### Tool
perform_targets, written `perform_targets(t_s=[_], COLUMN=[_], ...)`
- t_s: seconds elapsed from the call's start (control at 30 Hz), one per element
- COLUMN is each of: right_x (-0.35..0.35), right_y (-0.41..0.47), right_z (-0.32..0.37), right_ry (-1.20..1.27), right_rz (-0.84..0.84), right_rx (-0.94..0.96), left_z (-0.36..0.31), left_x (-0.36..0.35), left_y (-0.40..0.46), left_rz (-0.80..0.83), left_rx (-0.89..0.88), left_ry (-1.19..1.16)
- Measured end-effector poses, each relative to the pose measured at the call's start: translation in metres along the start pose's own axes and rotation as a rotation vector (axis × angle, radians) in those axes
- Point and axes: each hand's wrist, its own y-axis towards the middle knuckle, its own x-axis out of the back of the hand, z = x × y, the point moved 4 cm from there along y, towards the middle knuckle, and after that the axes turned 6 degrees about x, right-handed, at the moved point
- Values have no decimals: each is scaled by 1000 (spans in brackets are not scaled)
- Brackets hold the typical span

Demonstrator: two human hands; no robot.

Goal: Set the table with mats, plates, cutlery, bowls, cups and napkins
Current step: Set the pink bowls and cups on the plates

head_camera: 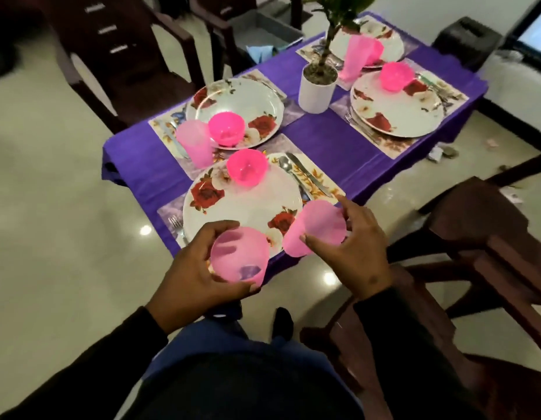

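Purple-clothed table [332,140]: holds four place settings, each with mat, floral plate and pink bowl. Set low and small; near edge at 6 o'clock sits directly under both hands. Risk: knock from leg or chair [487,237] at 3 o'clock shifts cloth and everything on it.

Near plate [242,201]: occupies most of its mat, bowl [247,172] at its 12 o'clock, spoon and knife [308,175] at 2 o'clock, fork [175,223] at 9 o'clock. Little bare mat left for a cup. Risk: cup set half on plate rim tips over.

Left hand [187,268]: curled round left cup [239,254], held upright, mouth up, above table's near edge. Risk: release here drops cup to floor.

Right hand [354,253]: pinches right cup [316,228] between thumb and fingers, tilted, mouth toward camera, over plate's 4 o'clock rim. Light pinch on smooth plastic; likely to slip if swung fast. Forefinger extended close to knife; contact could skew cutlery.

Far-left cup [194,144]: already placed at 10 o'clock, leaning beside far bowl; brush from reaching sleeve would topple it.
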Motion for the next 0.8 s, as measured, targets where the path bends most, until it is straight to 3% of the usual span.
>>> perform_targets(t_s=[0.23,0.53,0.8], right_x=[0,-9,-49], right_y=[70,177,268], right_z=[15,48,36], right_ry=[28,-96,-54], right_rz=[61,79,277], right_rx=[142,372,524], left_z=[-2,-1,-23], left_x=[5,-10,-38], left_y=[-17,17,87], left_rz=[-226,-329,-412], left_rx=[44,64,145], left_ry=[-144,-306,-296])
